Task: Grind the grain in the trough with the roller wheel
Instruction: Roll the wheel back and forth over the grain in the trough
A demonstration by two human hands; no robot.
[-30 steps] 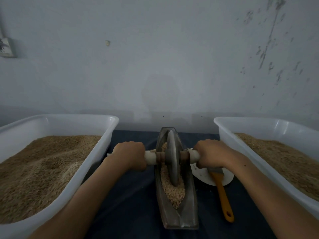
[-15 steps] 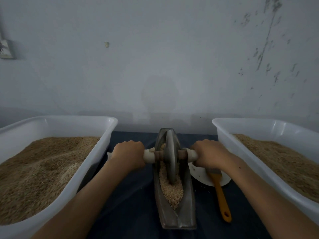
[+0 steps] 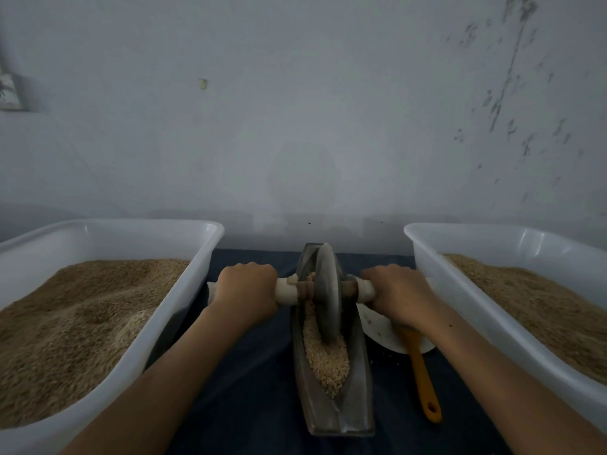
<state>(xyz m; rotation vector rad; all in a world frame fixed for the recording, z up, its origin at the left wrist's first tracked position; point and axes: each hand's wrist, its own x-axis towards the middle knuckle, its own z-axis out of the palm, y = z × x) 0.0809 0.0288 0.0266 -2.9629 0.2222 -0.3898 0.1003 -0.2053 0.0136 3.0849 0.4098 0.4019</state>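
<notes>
A big pale grey painted wall (image 3: 295, 110) fills the space past the hands. It has dark scuff marks (image 3: 505, 77) high up on the right side. A small pale spot (image 3: 202, 83) sits up above the left hand. A little framed thing (image 3: 10, 92) hangs far off to the left, cut by the edge. A dark blue cloth (image 3: 249, 382) lies flat under the hands. The light is dim and soft.

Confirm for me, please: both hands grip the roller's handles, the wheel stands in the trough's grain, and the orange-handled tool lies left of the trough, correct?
Not quite. In the head view the orange-handled tool lies right of the trough, not left. The rest holds: the left hand and right hand grip the handles, and the wheel stands in the grain.
</notes>
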